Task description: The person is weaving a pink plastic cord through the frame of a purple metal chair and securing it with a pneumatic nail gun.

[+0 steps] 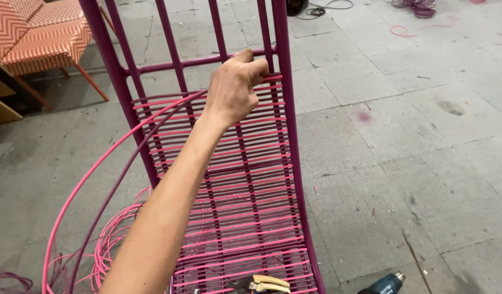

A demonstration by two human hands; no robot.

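Grey paved floor (403, 163); orange woven chair (38, 32)

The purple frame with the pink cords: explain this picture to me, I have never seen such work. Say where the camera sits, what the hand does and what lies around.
The camera is worn on the person's head and looks down along one bare arm. I cannot tell whether it is the left or the right. The hand pinches the top pink cord against the purple chair frame, which stands on a grey stone floor. Pink and purple cords are woven across the frame in rows. Loose cord loops curve off to the left. Pliers with pale handles lie on the woven rows at the bottom. A blue power tool lies on the floor. An orange woven chair stands top left.
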